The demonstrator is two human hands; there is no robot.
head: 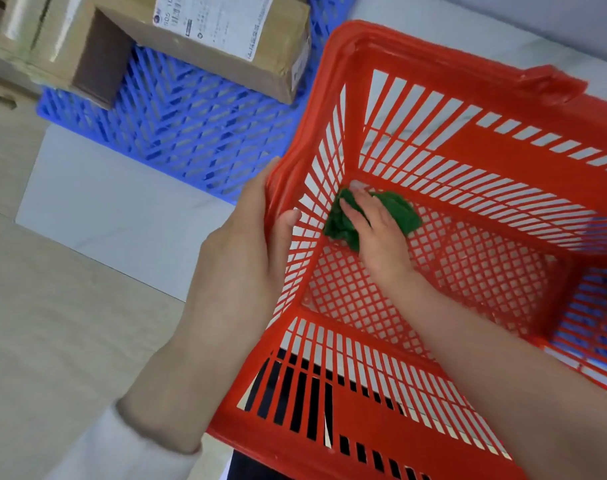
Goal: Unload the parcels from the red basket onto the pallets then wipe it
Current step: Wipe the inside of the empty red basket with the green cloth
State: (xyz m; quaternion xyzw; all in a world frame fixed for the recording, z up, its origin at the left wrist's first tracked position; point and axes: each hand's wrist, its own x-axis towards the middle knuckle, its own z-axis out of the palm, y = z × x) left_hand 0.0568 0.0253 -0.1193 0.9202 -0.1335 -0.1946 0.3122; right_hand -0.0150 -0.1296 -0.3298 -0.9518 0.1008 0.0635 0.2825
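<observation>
The red basket (433, 77) fills the right half of the head view, and no parcels show inside it. My left hand (246, 258) grips its left rim, thumb hooked over the inside of the slatted wall. Inside, at the far left corner of the mesh floor, my right hand (374, 233) presses a crumpled green cloth (399, 209) down with its fingers laid over it. Two brown cardboard parcels (232, 39) (52, 46) rest on the blue pallet (191, 133) at the upper left.
Pale floor tiles (97, 209) lie left of the basket. A second bit of blue pallet (599, 327) shows through the basket's right wall. A red handle (551, 83) lies folded on the far rim.
</observation>
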